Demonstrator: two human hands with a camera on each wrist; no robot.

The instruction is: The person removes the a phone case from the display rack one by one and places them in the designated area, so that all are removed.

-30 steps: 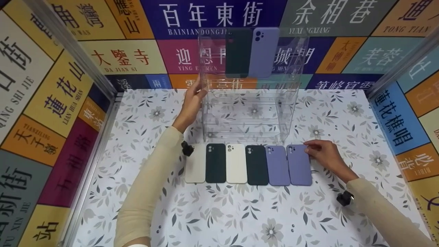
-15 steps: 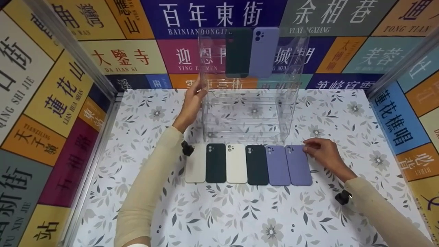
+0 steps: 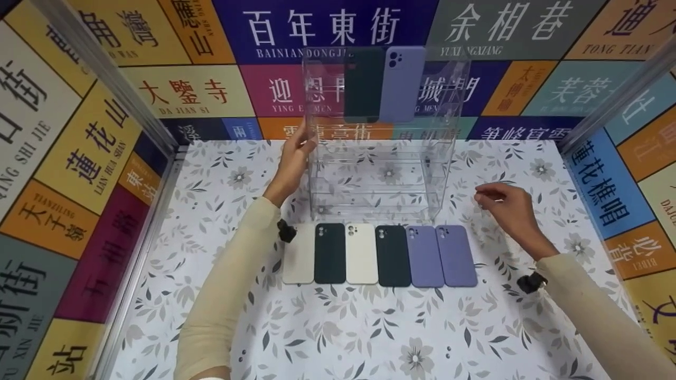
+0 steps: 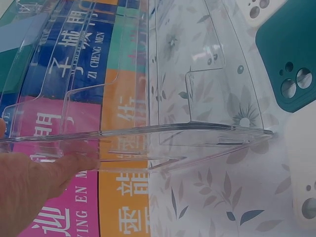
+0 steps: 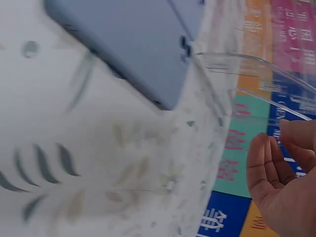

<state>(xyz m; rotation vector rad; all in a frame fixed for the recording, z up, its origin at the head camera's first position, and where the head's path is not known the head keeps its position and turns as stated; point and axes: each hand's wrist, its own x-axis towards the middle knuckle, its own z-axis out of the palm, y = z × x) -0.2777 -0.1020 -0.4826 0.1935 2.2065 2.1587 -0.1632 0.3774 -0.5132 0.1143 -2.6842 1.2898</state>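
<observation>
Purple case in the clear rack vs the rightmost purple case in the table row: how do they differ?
The purple case in the rack stands upright on the clear rack's top tier; the rightmost purple case on the table lies flat, back up. The racked one sits beside a dark case; the table one ends a row of six, next to another purple case. Neither hand touches either. Both share colour and a top-left camera cutout.
</observation>
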